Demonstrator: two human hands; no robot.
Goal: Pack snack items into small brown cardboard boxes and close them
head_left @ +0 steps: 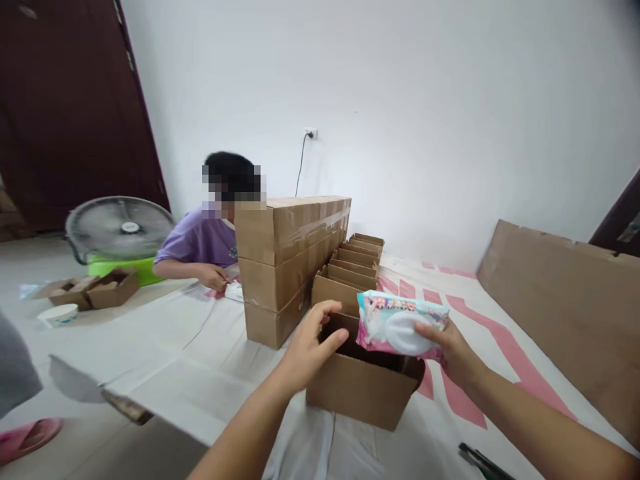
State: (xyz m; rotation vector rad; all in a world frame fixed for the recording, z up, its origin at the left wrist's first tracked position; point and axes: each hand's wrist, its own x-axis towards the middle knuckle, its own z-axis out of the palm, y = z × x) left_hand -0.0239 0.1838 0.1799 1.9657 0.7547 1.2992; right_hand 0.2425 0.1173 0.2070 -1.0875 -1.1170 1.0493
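Observation:
In my right hand [450, 347] is a pack of wet wipes [395, 320] with a white oval lid and pink and teal printing. The fingers grip its right end, and the pack hangs slightly tilted above the opening of a cardboard box [357, 390]. My left hand [315, 343] is at the box's left rim, thumb and fingers apart, holding nothing; whether it touches the rim I cannot tell. The box's inside is dark and partly hidden by the pack. Behind it runs a row of open cardboard boxes [345, 275].
Taped closed boxes [287, 267] form a stacked wall on the left. Beyond it, a person in a purple shirt [200, 240] handles something white. A cutter-like tool [480, 460] lies front right. A cardboard sheet [560, 307] leans at right; a fan [123, 227] stands far left.

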